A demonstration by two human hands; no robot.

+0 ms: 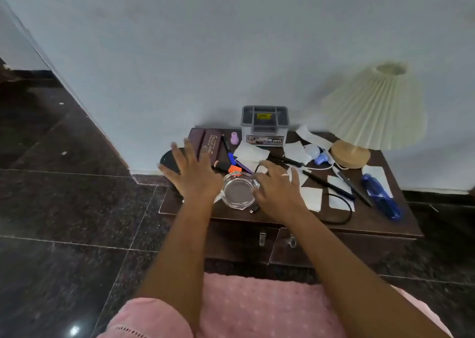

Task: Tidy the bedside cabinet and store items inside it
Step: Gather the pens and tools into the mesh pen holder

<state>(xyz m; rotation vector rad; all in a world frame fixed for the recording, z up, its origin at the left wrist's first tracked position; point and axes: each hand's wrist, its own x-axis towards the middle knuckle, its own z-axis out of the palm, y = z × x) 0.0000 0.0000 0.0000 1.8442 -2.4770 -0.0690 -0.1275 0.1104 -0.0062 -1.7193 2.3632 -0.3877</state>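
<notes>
Currently the round clear glass ashtray point(238, 192) sits between the hands: left hand point(195, 173) spread flat, right hand point(276, 191) relaxed, nearer its rim.

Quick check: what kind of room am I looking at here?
Probably a bedroom: a low dark bedside cabinet against the wall, a pleated-shade lamp on it, and a glasses case among the clutter.
</notes>
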